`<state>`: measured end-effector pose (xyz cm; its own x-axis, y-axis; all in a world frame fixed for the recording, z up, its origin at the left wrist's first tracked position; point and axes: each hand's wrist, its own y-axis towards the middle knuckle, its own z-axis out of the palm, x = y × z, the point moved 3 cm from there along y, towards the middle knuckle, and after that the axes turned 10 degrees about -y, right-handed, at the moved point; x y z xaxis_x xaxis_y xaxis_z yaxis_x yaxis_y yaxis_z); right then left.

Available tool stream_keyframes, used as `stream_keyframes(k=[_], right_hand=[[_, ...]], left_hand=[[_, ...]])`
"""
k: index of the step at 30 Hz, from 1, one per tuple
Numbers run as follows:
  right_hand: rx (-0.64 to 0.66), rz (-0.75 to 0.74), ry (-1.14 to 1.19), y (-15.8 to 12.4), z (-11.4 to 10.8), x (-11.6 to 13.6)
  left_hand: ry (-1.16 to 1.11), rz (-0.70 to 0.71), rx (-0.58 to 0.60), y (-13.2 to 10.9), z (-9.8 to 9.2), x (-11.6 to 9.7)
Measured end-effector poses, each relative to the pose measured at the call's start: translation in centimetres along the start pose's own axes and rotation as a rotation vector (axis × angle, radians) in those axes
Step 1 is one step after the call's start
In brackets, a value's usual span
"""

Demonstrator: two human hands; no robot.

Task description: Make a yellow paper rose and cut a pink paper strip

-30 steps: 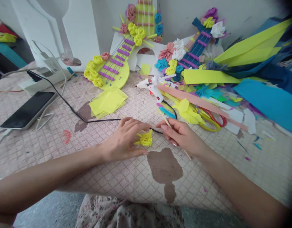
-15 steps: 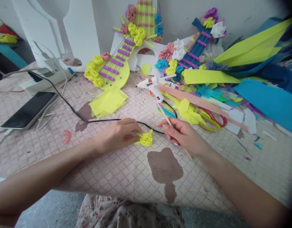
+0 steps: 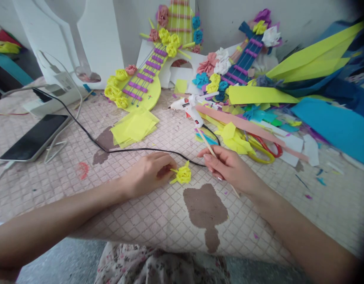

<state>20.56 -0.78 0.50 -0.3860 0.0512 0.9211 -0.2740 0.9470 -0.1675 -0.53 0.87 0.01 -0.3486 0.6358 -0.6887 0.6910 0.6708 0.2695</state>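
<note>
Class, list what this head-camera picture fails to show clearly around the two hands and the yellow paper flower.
Head view only:
1. Left hand: its fingertips curl under, so the grip on the yellow paper flower is hidden.
2. Wooden stick: its middle is covered by the right hand.
3. Scissors: blades buried under pink and yellow paper strips.
4. Phone: screen dark, nothing readable.
5. Right edge: blurred and darkened.

We see the paper flower point(image 3: 183, 174) on the cloth point(image 3: 158, 221) between our left hand point(image 3: 148, 173) and right hand point(image 3: 229, 169). The cable point(image 3: 122, 150) runs behind them; the phone point(image 3: 34, 137) lies far left, the glue gun point(image 3: 189, 107) behind, the scissors point(image 3: 263, 152) right.
</note>
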Motion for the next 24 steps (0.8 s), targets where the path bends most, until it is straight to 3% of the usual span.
stream_keyframes(k=[6,11,24], right_hand=[[-0.038,-0.041,-0.124,0.0,-0.2,-0.1],[-0.050,-0.071,-0.285,-0.3,-0.3,0.2],[-0.013,-0.122,-0.414,-0.3,1.0,0.7]], left_hand=[[-0.009,-0.002,0.086,0.0,0.0,-0.2],[-0.022,0.100,0.203,0.3,-0.9,-0.4],[0.097,0.315,0.173,0.1,-0.3,-0.3]])
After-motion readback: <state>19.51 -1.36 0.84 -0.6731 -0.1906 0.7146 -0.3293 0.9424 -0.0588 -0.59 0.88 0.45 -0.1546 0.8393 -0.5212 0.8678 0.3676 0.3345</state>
